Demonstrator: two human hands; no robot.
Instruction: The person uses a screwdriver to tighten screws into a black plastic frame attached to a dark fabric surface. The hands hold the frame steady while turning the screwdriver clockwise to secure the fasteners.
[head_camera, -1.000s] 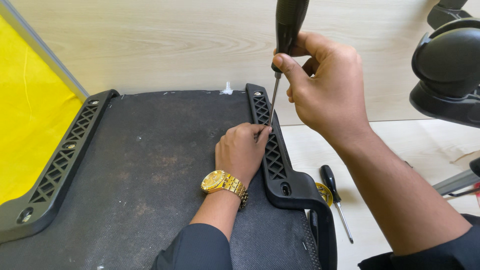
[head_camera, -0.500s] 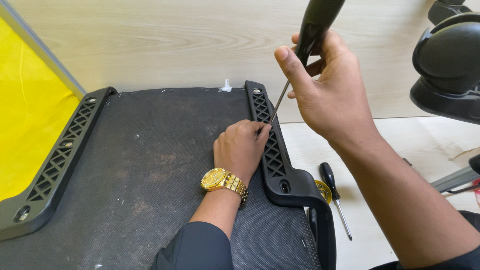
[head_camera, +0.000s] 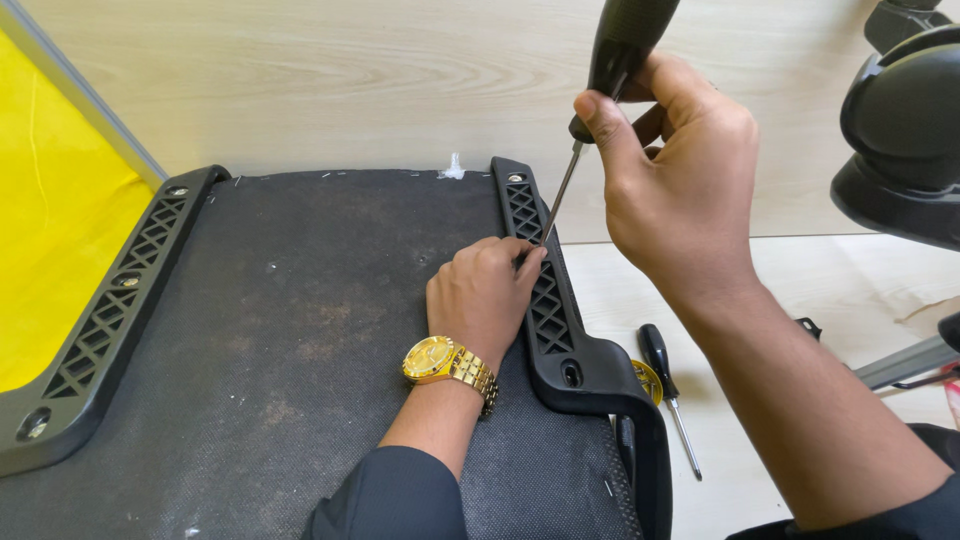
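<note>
My right hand (head_camera: 672, 170) grips the black handle of a screwdriver (head_camera: 612, 60), whose thin shaft slants down to the right black plastic armrest bracket (head_camera: 551, 300). My left hand (head_camera: 482, 295), with a gold watch on its wrist, rests on the dark fabric underside of a chair seat (head_camera: 290, 330). Its fingertips pinch at the screwdriver tip against the bracket's lattice. A matching bracket (head_camera: 110, 310) runs along the seat's left edge.
A second, small black-handled screwdriver (head_camera: 665, 385) lies on the pale floor right of the seat, beside a yellow round object (head_camera: 645, 380). A black chair base part (head_camera: 900, 140) stands at the upper right. A yellow panel (head_camera: 50, 240) fills the left. A wood-grain wall is behind.
My right hand has tilted the screwdriver handle further to the right and upward. The tip stays at the bracket by my left fingers. My left hand has hardly moved.
</note>
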